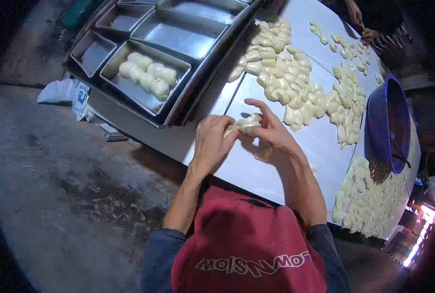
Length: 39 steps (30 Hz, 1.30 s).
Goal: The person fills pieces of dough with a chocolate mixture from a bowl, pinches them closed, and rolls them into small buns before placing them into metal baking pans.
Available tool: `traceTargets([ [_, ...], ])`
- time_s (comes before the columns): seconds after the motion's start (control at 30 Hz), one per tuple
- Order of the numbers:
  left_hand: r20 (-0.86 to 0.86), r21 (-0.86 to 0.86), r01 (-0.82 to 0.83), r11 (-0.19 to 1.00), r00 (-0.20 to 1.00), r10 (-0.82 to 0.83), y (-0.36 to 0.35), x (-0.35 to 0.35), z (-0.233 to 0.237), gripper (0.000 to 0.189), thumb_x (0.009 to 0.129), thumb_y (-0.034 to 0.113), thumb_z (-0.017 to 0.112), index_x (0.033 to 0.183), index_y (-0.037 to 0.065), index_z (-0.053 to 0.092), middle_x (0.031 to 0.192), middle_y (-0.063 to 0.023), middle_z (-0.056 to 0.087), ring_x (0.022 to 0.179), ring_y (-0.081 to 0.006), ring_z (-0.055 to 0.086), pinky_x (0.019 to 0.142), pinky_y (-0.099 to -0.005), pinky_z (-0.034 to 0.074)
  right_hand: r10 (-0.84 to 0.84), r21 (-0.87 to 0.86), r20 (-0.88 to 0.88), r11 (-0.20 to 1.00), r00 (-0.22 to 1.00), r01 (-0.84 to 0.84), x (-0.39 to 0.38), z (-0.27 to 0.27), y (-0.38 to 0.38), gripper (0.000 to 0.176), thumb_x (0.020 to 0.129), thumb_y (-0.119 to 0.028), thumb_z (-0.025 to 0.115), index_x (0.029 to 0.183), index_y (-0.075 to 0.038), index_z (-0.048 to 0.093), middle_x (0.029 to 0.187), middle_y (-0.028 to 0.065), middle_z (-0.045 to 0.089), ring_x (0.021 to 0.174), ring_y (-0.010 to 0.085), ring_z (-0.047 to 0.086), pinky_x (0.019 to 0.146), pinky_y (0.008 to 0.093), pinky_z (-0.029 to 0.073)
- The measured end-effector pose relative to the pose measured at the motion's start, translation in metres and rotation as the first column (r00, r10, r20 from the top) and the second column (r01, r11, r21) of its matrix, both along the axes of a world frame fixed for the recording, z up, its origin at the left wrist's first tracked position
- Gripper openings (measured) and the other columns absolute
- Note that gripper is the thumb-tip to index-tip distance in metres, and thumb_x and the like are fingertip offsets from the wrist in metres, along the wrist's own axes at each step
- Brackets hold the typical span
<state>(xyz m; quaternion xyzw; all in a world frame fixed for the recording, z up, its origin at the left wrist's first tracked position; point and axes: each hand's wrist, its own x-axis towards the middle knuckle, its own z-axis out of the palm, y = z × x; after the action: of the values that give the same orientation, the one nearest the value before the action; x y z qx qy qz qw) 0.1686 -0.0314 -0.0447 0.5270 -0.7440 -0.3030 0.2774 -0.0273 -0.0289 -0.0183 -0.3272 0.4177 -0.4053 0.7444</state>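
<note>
A piece of pale dough (245, 125) is pinched between my two hands just above the white table. My left hand (211, 139) grips its left end, fingers bent around it. On the other end, my right hand (272, 128) holds the dough with thumb and fingers, its index finger raised. Below my right hand a small flat dough piece (264, 155) lies on the table. Beyond my hands spreads a pile of dough pieces (288, 80). At the upper left, a metal loaf pan (111, 78) contains several rounded dough lumps (149, 74).
More metal pans (180, 34) stand in a dark tray at the upper left. A purple basin (391, 124) sits on the right, with many dough pieces (369, 200) below it. Another person's hands (361, 24) are at the far edge of the white table (242, 166).
</note>
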Motion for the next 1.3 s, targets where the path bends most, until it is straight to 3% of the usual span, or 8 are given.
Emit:
traceTargets([
  [0.27, 0.021, -0.153, 0.060, 0.986, 0.998, -0.057, -0.002, -0.003, -0.003, 0.052, 0.084, 0.025, 0.075, 0.131, 0.008, 0.060, 0.105, -0.0139, 0.070, 0.105, -0.0308, 0.065, 0.104, -0.0491, 0.041, 0.042, -0.128, -0.538, 0.983, 0.842, -0.130, 0.000, -0.010, -0.005, 0.029, 0.088, -0.018, 0.070, 0.112, 0.000, 0.067, 0.082, 0.0064, 0.066, 0.073, 0.0129, 0.060, 0.066, 0.0306, 0.049],
  [0.43, 0.014, -0.109, 0.115, 0.987, 0.993, -0.114, -0.009, -0.012, -0.005, 0.029, 0.087, 0.019, 0.069, 0.114, 0.009, 0.069, 0.088, -0.0107, 0.071, 0.090, -0.0286, 0.067, 0.110, -0.0539, 0.033, -0.107, -0.360, -0.741, 0.897, 0.663, -0.257, 0.006, 0.005, -0.005, 0.025, 0.088, -0.019, 0.066, 0.105, 0.000, 0.067, 0.073, 0.0140, 0.063, 0.071, 0.0154, 0.062, 0.065, 0.0359, 0.049],
  [0.63, 0.092, -0.301, 0.200, 0.932, 0.979, -0.180, -0.002, -0.008, -0.015, 0.020, 0.088, 0.015, 0.070, 0.107, 0.009, 0.072, 0.095, -0.0086, 0.074, 0.105, -0.0292, 0.068, 0.110, -0.0571, 0.034, -0.041, -0.179, -0.407, 0.983, 0.913, -0.035, -0.001, 0.004, 0.007, 0.016, 0.079, -0.011, 0.071, 0.090, 0.000, 0.068, 0.077, 0.0047, 0.067, 0.065, 0.0089, 0.059, 0.057, 0.0258, 0.045],
  [0.73, 0.256, -0.218, 0.198, 0.956, 0.956, -0.140, 0.002, -0.004, -0.023, 0.032, 0.091, 0.018, 0.068, 0.122, 0.010, 0.066, 0.130, -0.0122, 0.064, 0.131, -0.0320, 0.053, 0.107, -0.0593, 0.037, -0.190, -0.069, -0.078, 0.980, 0.979, 0.185, -0.022, 0.009, 0.023, 0.014, 0.075, -0.007, 0.070, 0.087, -0.001, 0.067, 0.079, 0.0063, 0.066, 0.064, 0.0109, 0.061, 0.057, 0.0250, 0.047],
  [0.87, 0.348, -0.020, 0.201, 0.979, 0.920, -0.182, 0.000, -0.004, -0.019, 0.066, 0.093, 0.030, 0.067, 0.149, 0.006, 0.042, 0.155, -0.0216, 0.039, 0.147, -0.0396, 0.032, 0.108, -0.0659, 0.033, -0.356, -0.238, 0.259, 0.877, 0.898, 0.417, -0.062, 0.024, 0.036, 0.043, 0.078, -0.014, 0.067, 0.117, 0.002, 0.063, 0.101, 0.0146, 0.066, 0.085, 0.0242, 0.067, 0.072, 0.0317, 0.054],
  [1.0, 0.179, -0.036, 0.246, 0.969, 0.955, -0.235, -0.007, -0.030, 0.021, 0.104, 0.083, 0.051, 0.076, 0.159, 0.005, 0.022, 0.160, -0.0288, 0.027, 0.150, -0.0435, 0.024, 0.117, -0.0671, 0.014, -0.523, 0.061, 0.001, 0.851, 0.853, 0.522, -0.056, 0.050, 0.038, 0.049, 0.083, -0.007, 0.065, 0.131, 0.003, 0.059, 0.105, 0.0141, 0.070, 0.094, 0.0225, 0.069, 0.088, 0.0350, 0.057],
  [1.13, -0.374, 0.212, 0.354, 0.911, 0.891, -0.259, -0.010, -0.088, 0.047, 0.056, 0.081, 0.034, 0.081, 0.124, 0.002, 0.068, 0.114, -0.0144, 0.073, 0.102, -0.0266, 0.072, 0.086, -0.0371, 0.054, -0.498, 0.043, -0.002, 0.866, 0.867, 0.498, -0.066, 0.032, 0.055, 0.032, 0.090, -0.004, 0.068, 0.121, 0.001, 0.062, 0.100, 0.0091, 0.070, 0.078, 0.0131, 0.069, 0.059, 0.0230, 0.059],
  [1.3, -0.397, 0.410, 0.394, 0.823, 0.889, -0.228, 0.000, -0.134, 0.033, 0.032, 0.092, 0.021, 0.073, 0.114, -0.003, 0.072, 0.101, -0.0153, 0.077, 0.091, -0.0177, 0.073, 0.079, -0.0310, 0.056, -0.633, -0.182, -0.332, 0.770, 0.699, 0.611, -0.102, 0.021, 0.080, 0.023, 0.087, -0.011, 0.076, 0.106, -0.001, 0.068, 0.093, 0.0037, 0.066, 0.074, 0.0093, 0.062, 0.059, 0.0220, 0.050],
])
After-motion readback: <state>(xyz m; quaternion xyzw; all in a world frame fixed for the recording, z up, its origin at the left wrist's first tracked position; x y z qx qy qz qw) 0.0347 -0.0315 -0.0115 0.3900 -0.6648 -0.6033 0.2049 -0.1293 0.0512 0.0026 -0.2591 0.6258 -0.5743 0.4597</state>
